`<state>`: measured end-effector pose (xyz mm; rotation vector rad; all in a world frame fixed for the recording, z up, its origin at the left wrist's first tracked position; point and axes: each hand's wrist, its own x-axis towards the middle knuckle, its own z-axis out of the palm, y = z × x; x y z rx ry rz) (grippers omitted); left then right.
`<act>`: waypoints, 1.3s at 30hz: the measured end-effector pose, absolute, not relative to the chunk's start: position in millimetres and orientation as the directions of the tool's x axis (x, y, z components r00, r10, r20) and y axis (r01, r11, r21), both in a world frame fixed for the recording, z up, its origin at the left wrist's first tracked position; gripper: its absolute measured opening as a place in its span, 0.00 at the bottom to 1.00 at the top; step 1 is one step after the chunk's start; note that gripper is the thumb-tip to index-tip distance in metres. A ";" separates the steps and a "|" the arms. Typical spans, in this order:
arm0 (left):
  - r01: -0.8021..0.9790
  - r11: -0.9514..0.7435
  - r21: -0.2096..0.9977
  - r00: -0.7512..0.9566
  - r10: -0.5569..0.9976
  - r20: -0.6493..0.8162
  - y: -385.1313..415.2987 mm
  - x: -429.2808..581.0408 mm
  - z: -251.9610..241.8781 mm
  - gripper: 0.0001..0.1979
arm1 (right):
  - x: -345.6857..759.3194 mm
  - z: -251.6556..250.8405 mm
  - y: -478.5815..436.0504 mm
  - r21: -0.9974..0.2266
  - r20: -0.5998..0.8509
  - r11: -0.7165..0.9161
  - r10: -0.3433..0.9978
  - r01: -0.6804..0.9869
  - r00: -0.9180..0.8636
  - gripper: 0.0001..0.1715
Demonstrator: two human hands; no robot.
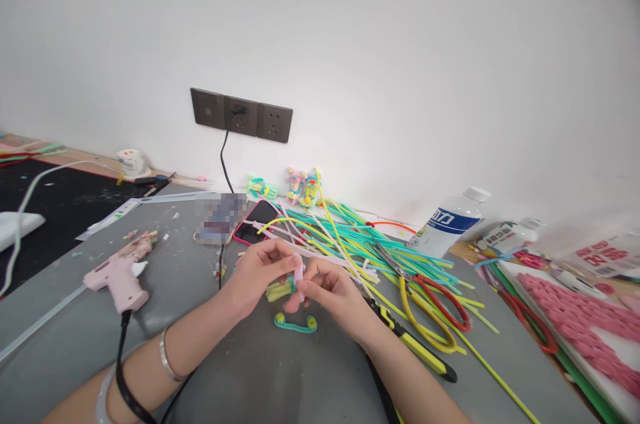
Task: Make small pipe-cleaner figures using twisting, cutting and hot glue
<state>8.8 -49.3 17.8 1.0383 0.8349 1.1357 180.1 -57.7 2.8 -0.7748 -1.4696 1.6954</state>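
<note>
My left hand (257, 274) and my right hand (333, 291) meet above the grey table (210, 357), both pinched on a small craft piece (290, 281) made of a pink strip and a yellow-green rolled part. Just below my hands a teal and yellow coiled piece (295, 324) lies flat on the table. A heap of green, yellow and pink flexible sticks (370, 247) spreads out behind my right hand.
A pink glue gun (120, 271) with a black cord rests at left. Scissors with red and yellow handles (430, 304) and a yellow utility knife (415, 344) lie at right. A phone (255, 221), a water bottle (453, 221), small finished figures (300, 187) and a tray of pink pieces (580, 317) stand around.
</note>
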 end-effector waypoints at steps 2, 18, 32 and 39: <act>-0.315 0.112 0.942 0.280 0.960 -0.021 -49.9 9.6 17.5 0.20 | 180.0 2.6 -57.1 -0.984 0.018 -0.079 0.845 -0.158 -0.535 0.19; -0.280 0.053 0.958 0.254 0.967 0.021 -49.7 9.0 13.4 0.20 | 179.6 1.3 -56.0 -0.969 -0.041 -0.167 0.834 -0.181 -0.551 0.19; -0.253 0.096 0.963 0.314 0.949 -0.012 -47.5 8.9 12.2 0.16 | 183.5 0.9 -54.8 -0.954 -0.084 -0.232 0.814 -0.190 -0.575 0.18; -0.240 0.167 0.956 0.401 0.914 -0.060 -45.8 6.0 13.7 0.17 | 185.1 2.3 -51.9 -0.982 -0.020 -0.112 0.861 -0.153 -0.507 0.21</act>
